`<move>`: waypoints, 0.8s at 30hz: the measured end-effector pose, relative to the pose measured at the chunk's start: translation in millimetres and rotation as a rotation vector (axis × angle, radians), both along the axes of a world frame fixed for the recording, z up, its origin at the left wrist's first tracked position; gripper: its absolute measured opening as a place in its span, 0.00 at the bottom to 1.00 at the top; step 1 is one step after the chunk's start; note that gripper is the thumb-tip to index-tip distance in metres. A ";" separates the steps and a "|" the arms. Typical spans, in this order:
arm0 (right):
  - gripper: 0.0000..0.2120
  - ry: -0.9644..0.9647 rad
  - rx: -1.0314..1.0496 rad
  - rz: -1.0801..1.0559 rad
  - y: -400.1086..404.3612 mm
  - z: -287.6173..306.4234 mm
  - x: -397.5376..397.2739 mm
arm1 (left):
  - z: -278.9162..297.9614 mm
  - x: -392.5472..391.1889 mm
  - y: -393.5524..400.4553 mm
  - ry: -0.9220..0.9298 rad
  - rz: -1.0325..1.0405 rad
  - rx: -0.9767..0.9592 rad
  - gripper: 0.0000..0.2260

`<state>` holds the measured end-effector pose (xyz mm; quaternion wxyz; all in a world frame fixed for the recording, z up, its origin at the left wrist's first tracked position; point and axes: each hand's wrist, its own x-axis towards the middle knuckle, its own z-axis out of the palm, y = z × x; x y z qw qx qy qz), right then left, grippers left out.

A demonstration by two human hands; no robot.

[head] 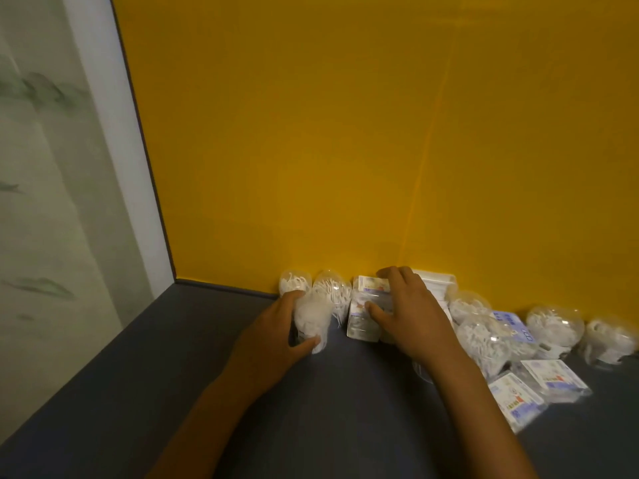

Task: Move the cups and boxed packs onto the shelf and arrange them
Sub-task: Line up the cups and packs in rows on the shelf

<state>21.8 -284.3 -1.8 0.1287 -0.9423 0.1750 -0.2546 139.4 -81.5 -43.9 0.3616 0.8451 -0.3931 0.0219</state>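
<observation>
Nearest on the dark grey shelf, two flat clear-wrapped boxed packs with printed labels lie at the right. The left hand grips a clear plastic cup stuffed with white picks. Just beside it, the right hand clasps a clear boxed pack with a pale label. More clear cups of white picks crowd the right. Two further cups stand against the yellow back wall, directly behind the held cup.
</observation>
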 end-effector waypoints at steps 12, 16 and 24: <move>0.23 0.025 -0.073 -0.051 -1.4 -8.4 1.5 | 6.9 -4.2 -6.6 0.229 -0.043 -0.481 0.31; 0.20 0.060 -0.160 -0.037 -2.9 -12.6 2.7 | 9.2 -9.3 -8.0 0.210 -0.011 -0.567 0.30; 0.14 0.058 -0.206 -0.021 0.4 -10.5 2.1 | 7.4 -6.2 -5.4 0.278 0.048 -0.621 0.29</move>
